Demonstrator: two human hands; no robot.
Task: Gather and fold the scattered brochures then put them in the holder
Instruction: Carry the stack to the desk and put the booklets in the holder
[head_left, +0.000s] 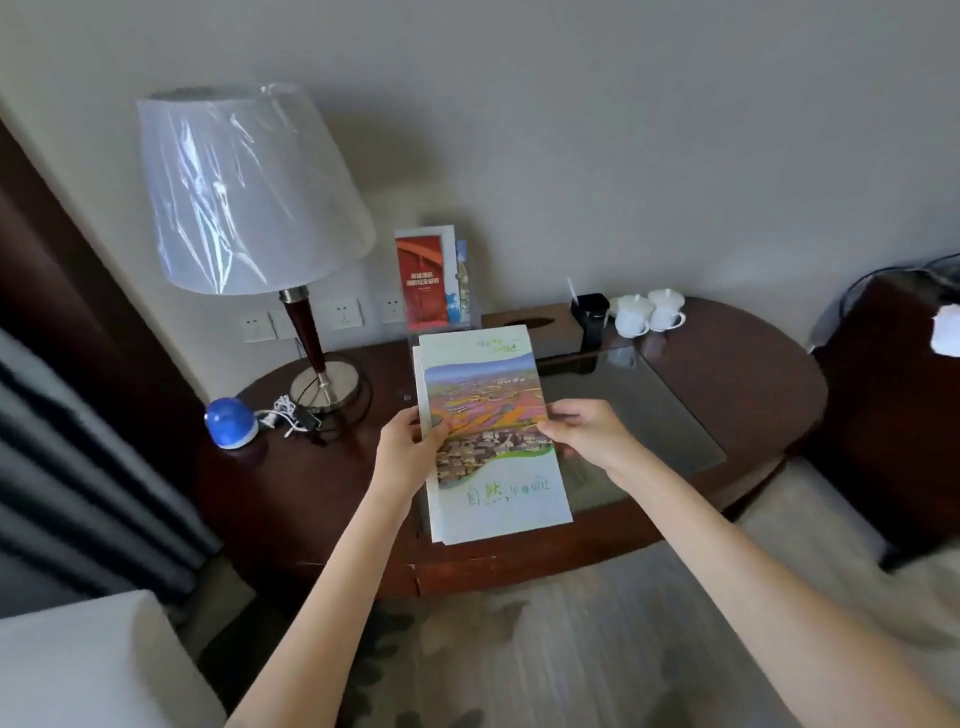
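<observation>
- Both my hands hold the brochure (488, 415) over the dark wooden table (311, 478). It is folded to a narrow panel, with further white sheets showing stacked at its left edge.
- My left hand (410, 447) pinches the left edge, thumb on the printed cover and fingers curled beneath. My right hand (587, 431) grips the right edge the same way.
- The brochure's long axis runs straight away from me, and its far short edge points at the clear holder (423, 232) against the wall at the back of the table.
- The holder stands upright just beyond that far edge and slightly to the left, so my left hand looks the nearer of the two.
- A red brochure (421, 280) already fills the holder's front slot, with a blue-edged one tucked behind it.
- By my reading, the sheet must tip up on end before it can drop in.
- The lamp (249, 192) flanks the holder on the left, its shade overhanging close by. A tissue box (524, 322) sits on the right, with a black stand (589, 312) and two white lidded cups (649, 312) beyond it.
- A blue round gadget (231, 422) and tangled cables (296, 415) lie well to the left, off the path.
</observation>
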